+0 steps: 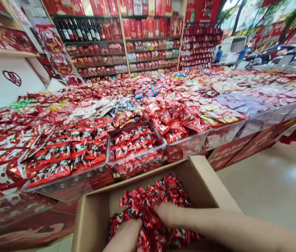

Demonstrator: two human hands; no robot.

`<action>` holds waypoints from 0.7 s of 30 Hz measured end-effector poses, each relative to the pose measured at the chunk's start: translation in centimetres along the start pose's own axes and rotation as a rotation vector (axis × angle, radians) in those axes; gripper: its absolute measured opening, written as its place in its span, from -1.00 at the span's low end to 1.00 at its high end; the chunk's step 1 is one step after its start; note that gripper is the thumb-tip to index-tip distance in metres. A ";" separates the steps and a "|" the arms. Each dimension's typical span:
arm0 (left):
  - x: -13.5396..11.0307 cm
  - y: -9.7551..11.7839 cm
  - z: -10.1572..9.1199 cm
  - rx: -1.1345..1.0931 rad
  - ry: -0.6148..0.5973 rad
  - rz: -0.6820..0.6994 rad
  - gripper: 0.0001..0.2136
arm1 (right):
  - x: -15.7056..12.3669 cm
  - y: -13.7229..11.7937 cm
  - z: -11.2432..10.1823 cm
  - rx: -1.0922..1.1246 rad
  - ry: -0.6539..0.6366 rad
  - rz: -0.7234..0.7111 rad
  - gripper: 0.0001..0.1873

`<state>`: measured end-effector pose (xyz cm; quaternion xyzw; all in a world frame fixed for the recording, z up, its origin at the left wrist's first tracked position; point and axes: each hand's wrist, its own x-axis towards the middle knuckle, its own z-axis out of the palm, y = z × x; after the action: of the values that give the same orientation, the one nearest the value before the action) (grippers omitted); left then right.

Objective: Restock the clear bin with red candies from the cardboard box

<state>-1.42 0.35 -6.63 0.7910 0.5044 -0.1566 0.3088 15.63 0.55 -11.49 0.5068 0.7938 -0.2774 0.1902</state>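
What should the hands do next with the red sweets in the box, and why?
Maybe curl the left hand and right hand gently inward and scoop up some sweets. Both hands are down among the loose sweets in the box, close together, with sweets between them.

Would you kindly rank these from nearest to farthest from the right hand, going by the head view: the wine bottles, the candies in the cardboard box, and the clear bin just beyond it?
From the right hand:
1. Candies: right around it.
2. Clear bin: ahead, slightly left.
3. Wine bottles: back shelf, far left.
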 end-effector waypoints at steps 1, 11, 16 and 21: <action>-0.1 -0.2 0.0 -0.022 0.019 0.001 -0.80 | -0.3 0.1 -0.2 0.033 0.003 -0.012 -0.53; -0.6 0.9 -3.2 -0.627 0.156 0.167 -0.69 | -3.1 1.7 -3.6 0.974 0.282 -0.091 -0.85; -1.0 2.5 -3.5 -0.900 0.147 0.208 -0.77 | -4.9 0.0 -4.1 1.399 0.298 -0.164 -0.87; -0.9 2.7 -3.2 -1.040 0.238 0.170 -0.72 | -5.4 -1.0 -4.5 1.382 0.369 -0.207 -0.81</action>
<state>0.39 0.98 -2.86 0.5841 0.4812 0.2297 0.6120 16.83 -0.73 -4.64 0.4721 0.5000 -0.6425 -0.3380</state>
